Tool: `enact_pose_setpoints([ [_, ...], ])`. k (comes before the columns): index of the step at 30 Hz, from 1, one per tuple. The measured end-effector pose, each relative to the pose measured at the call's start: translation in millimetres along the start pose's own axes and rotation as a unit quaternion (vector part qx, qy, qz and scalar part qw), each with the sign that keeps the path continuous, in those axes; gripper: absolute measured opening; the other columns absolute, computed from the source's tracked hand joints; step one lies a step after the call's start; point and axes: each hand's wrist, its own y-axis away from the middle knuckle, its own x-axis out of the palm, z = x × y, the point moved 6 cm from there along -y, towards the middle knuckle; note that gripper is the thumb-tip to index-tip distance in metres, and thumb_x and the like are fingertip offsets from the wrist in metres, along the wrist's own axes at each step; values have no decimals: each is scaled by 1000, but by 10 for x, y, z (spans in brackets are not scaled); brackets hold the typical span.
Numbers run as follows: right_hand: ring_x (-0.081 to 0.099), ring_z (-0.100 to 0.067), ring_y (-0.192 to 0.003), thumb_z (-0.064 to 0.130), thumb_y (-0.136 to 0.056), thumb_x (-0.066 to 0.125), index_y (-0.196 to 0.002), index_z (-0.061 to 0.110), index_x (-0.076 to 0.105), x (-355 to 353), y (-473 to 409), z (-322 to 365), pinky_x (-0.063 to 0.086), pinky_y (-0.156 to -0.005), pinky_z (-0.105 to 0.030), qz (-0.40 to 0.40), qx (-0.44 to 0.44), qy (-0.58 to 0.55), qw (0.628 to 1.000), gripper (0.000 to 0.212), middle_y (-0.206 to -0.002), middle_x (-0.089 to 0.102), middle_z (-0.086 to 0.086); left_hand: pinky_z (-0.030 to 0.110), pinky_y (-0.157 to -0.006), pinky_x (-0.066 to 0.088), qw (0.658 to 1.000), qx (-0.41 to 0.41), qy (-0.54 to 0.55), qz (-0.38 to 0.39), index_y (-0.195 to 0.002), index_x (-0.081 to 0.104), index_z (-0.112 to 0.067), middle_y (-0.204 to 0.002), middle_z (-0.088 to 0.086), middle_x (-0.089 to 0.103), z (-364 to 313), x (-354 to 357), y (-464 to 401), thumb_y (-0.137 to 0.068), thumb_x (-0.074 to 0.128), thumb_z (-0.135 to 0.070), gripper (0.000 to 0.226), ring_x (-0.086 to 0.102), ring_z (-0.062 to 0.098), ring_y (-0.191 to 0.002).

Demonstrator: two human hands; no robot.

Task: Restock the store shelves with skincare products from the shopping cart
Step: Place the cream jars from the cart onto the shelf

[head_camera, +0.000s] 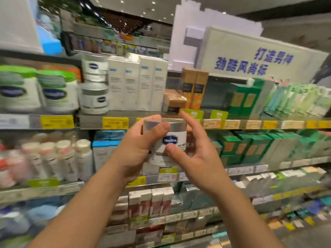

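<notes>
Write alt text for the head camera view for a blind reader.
Left hand grips a white silver-lidded Vaseline jar before stocked store shelves; the right hand touches it with its thumb, fingers spread. Two matching jars sit stacked on the shelf above.

This is a retail shop, in its skincare and toiletries aisle. Tiered metal shelves [100, 120] run across the view, packed with rows of identical goods: green-lidded tubs [57, 90], stacked white jars [95, 97], tall white cartons [138, 83], orange boxes [194, 86], green boxes [245, 99] and pale bottles [62, 158]. Yellow price tags [115, 123] and green promotional tags [218, 115] line the shelf edges. A white sign with blue Chinese lettering [250, 63] stands above the display, and recessed ceiling lights [153, 2] shine overhead. More stocked shelving [116, 43] shows farther back, blurred.
</notes>
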Motion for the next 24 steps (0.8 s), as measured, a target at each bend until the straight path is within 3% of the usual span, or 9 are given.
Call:
enact_pose_setpoints([
  [3, 62, -8, -120, 61, -80, 74, -146, 60, 35, 278, -196, 101, 58, -97, -38, 32, -7, 3, 999, 76, -136, 59, 14, 38, -86, 58, 999, 15, -14, -34, -133, 59, -13, -118, 9, 75, -178, -339, 41, -61, 83, -50, 85, 73, 25, -105],
  [6, 59, -6, -121, 59, -81, 73, -143, 60, 38, 483, -383, 216, 57, -98, -38, 61, -14, 11, 998, 71, -133, 60, 17, 53, -103, 51, 999, 29, -12, -29, -136, 56, -2, -127, 19, 69, -313, -554, 59, -76, 79, -48, 79, 67, 38, -115],
  [10, 63, -5, -115, 62, -76, 74, -143, 55, 39, 642, -622, 284, 59, -94, -38, 80, -25, 2, 996, 75, -130, 62, 13, 67, -110, 43, 998, 34, -16, -44, -140, 54, -3, -130, 27, 66, -416, -747, 15, -82, 79, -52, 79, 64, 41, -122],
  [12, 63, -4, -117, 58, -74, 81, -147, 54, 33, 727, -730, 293, 57, -98, -34, 116, -28, -25, 993, 87, -133, 61, 16, 63, -112, 43, 997, 47, -20, -51, -144, 50, -7, -135, 20, 66, -477, -814, -47, -80, 82, -52, 84, 63, 38, -126],
  [15, 55, 7, -128, 33, -74, 92, -159, 46, 4, 907, -859, 262, 46, -107, -20, 177, -41, -62, 981, 123, -144, 47, 31, 51, -110, 48, 993, 79, -34, -77, -147, 45, -9, -136, 13, 67, -612, -877, -152, -68, 90, -56, 102, 64, 31, -128],
  [17, 48, 5, -137, 35, -71, 94, -159, 49, -8, 1008, -965, 227, 43, -116, -31, 169, -55, -94, 980, 135, -151, 40, 32, 34, -96, 57, 988, 104, -35, -104, -140, 50, -13, -129, 8, 72, -733, -907, -204, -57, 93, -60, 104, 68, 24, -121],
  [19, 52, 2, -134, 40, -67, 93, -161, 42, 6, 1066, -1083, 223, 47, -113, -37, 136, -64, -125, 981, 129, -146, 48, 29, 26, -84, 59, 985, 121, -40, -117, -132, 54, -16, -121, 6, 75, -860, -923, -248, -58, 89, -56, 92, 72, 21, -113],
  [22, 64, -9, -121, 27, -71, 93, -145, 39, 45, 1095, -1273, 259, 56, -99, -35, 99, -116, -143, 978, 89, -131, 66, 12, 32, -86, 61, 982, 120, -80, -122, -136, 52, -18, -123, 8, 74, -1013, -983, -351, -60, 89, -54, 92, 72, 24, -113],
  [24, 67, -12, -115, 16, -72, 93, -138, 37, 50, 1126, -1381, 254, 57, -92, -30, 91, -121, -172, 973, 81, -124, 69, 10, 28, -82, 60, 979, 114, -122, -120, -134, 54, -21, -120, 4, 75, -1104, -1032, -411, -63, 94, -48, 86, 73, 20, -109],
])
